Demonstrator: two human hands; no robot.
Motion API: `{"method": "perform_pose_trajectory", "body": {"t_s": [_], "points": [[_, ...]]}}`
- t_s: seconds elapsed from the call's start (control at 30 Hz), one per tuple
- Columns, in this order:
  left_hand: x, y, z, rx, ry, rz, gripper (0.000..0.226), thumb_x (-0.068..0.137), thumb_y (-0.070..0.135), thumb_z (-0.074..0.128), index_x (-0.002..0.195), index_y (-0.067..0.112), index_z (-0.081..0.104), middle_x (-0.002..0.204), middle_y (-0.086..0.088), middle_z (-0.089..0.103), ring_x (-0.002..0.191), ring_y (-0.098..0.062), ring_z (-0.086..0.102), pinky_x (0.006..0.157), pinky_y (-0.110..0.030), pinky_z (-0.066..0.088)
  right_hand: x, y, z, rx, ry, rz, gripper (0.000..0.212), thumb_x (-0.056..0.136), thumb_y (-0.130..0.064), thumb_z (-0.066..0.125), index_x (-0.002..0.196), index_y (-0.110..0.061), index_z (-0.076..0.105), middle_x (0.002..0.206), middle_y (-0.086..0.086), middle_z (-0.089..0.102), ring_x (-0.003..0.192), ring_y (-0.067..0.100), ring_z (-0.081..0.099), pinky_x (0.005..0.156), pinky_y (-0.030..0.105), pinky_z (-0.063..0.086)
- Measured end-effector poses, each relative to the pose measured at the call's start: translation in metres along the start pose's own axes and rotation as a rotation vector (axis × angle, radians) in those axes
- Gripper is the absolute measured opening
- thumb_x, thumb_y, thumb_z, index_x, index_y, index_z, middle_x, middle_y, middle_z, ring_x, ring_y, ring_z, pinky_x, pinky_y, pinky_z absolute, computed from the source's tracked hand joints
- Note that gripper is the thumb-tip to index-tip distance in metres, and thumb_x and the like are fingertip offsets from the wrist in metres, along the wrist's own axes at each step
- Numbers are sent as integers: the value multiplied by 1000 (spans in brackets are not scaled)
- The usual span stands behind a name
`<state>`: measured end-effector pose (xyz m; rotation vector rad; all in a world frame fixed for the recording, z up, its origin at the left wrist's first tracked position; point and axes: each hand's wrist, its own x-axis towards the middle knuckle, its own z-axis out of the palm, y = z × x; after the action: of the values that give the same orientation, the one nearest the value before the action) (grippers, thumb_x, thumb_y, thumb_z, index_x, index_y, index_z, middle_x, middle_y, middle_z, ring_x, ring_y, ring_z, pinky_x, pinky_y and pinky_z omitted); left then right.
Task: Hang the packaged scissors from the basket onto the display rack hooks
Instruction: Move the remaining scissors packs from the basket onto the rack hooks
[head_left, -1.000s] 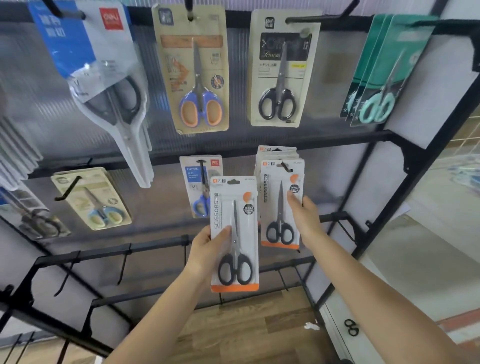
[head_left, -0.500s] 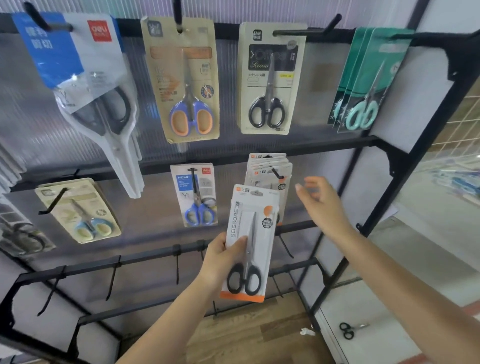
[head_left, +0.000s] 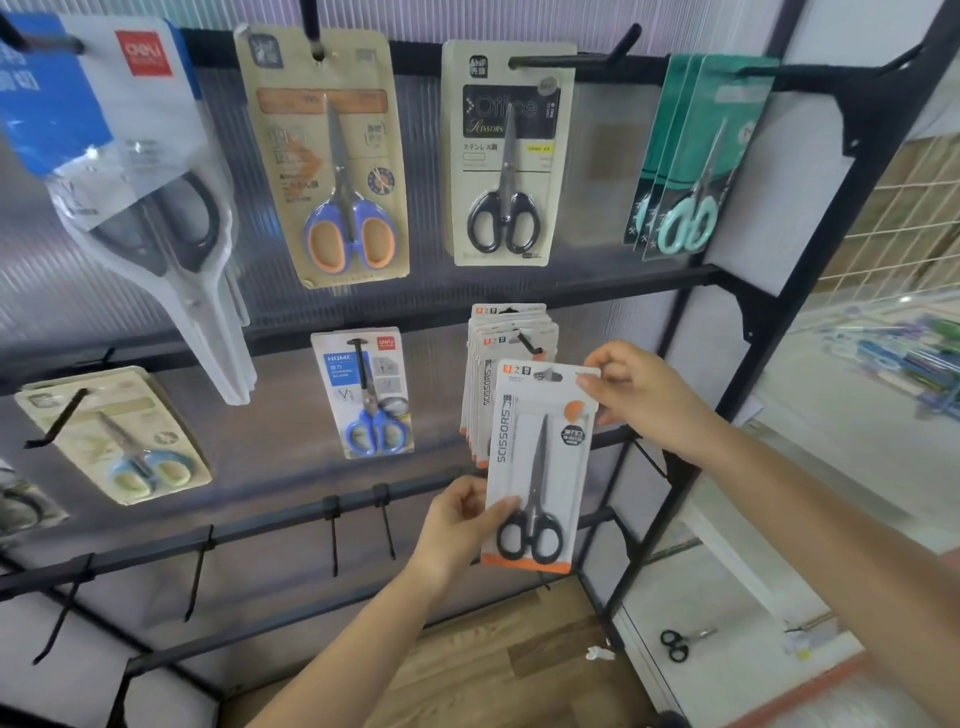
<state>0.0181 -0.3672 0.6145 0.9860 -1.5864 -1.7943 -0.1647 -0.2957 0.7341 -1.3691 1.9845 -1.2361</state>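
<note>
Head view: our left fingers and thumb pinch the lower left edge of the pack, beside the scissors' black handles, while our right fingertips pinch its upper right corner. The pack stands nearly upright, long axis vertical and leaning slightly right at the top; the blades point up, the handles down by the orange base strip. Its hang hole sits at the top, just below and in front of the hook that carries the stack of matching packs. Our left hand comes up from below, forearm angled from lower left; our right hand reaches in from the right, wrist bent leftward. Behind them stands the rack.
</note>
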Motion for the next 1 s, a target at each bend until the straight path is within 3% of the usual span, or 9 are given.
{"method": "perform_pose_trajectory", "body": {"t_s": [0.17, 0.3, 0.4, 0.5, 0.53, 0.63, 0.73, 0.9, 1.0], "points": [[5, 0, -6, 98, 61, 46, 13, 81, 11, 72, 76, 12, 60, 75, -1, 66, 71, -14, 61, 68, -27, 49, 11, 0, 2, -37, 12, 8, 7, 93, -11, 55, 88, -15, 51, 82, 1, 66, 79, 22, 65, 73, 37, 58], [13, 5, -6, 104, 62, 72, 12, 82, 14, 72, 81, 9, 60, 89, -15, 69, 82, -23, 64, 80, -41, 52, 26, 0, 4, -56, 102, 17, 4, 93, -14, 56, 95, -11, 53, 87, 6, 69, 84, 25, 66, 74, 39, 57], [21, 6, -3, 97, 68, 77, 12, 82, 16, 72, 82, 12, 60, 89, -14, 69, 86, -28, 65, 81, -43, 52, 37, 3, 6, -103, 144, 36, 5, 92, -17, 56, 95, -15, 53, 90, 9, 71, 81, 26, 67, 74, 40, 57], [29, 4, -1, 86, 62, 66, 13, 84, 17, 70, 77, 14, 59, 82, -9, 66, 80, -24, 62, 81, -42, 51, 45, 6, 9, -82, 159, 44, 4, 92, -14, 57, 94, -14, 53, 94, 17, 69, 79, 20, 63, 63, 25, 57], [31, 2, -1, 68, 56, 55, 13, 85, 18, 68, 76, 14, 59, 80, -8, 65, 78, -23, 61, 80, -41, 51, 46, 7, 10, -81, 154, 44, 5, 92, -14, 56, 95, -13, 53, 94, 18, 69, 80, 20, 63, 64, 25, 57], [39, -3, -2, -3, 61, 7, 14, 87, 18, 65, 76, 11, 60, 78, -7, 66, 73, -21, 61, 73, -37, 50, 49, 14, 11, -156, 142, 47, 6, 91, -19, 57, 95, -16, 54, 90, 13, 70, 86, 27, 65, 80, 47, 53], [48, -8, -3, 30, 91, -1, 15, 87, 19, 66, 75, 11, 61, 79, -9, 66, 75, -22, 60, 77, -41, 50, 52, 20, 13, -193, 136, 61, 5, 90, -22, 57, 92, -19, 54, 86, 9, 70, 86, 27, 64, 83, 50, 51], [65, -4, -2, 74, 123, -1, 17, 90, 20, 62, 76, 12, 56, 80, -4, 63, 77, -19, 58, 74, -32, 48, 59, 18, 26, -260, 222, 25, 12, 92, -19, 56, 100, -11, 56, 80, 1, 64, 82, 21, 61, 80, 35, 48], [78, 1, -1, 80, 113, -27, 18, 92, 23, 59, 77, 16, 54, 79, 2, 62, 78, -16, 58, 72, -27, 46, 63, 19, 33, -240, 250, 14, 9, 92, -17, 56, 100, -12, 53, 74, -7, 61, 75, 10, 58, 71, 22, 40]]}}
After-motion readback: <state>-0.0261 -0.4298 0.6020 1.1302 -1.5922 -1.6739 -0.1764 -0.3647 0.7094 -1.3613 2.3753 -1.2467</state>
